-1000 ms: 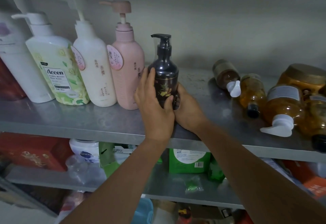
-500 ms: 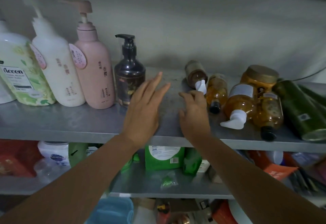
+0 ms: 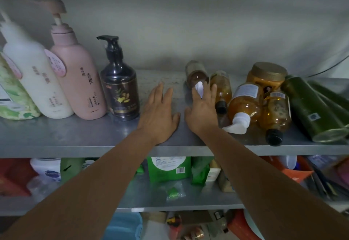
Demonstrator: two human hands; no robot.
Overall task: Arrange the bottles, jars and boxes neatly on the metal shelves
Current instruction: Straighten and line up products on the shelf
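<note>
Plain grey wall (image 3: 207, 22), dimly lit, darker in shadow near its base.

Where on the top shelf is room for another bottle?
Bare shelf lies between the dark pump bottle and the fallen brown bottle, around the left hand and right hand. Further right, amber bottles and green bottles lie crowded.

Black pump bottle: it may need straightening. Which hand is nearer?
Left. The left hand is just right of the black pump bottle; the right hand is farther right, at a fallen brown bottle.

Worn on the head, facing forward and slightly down, near and seemingly just above the metal shelf (image 3: 75, 137).
</note>
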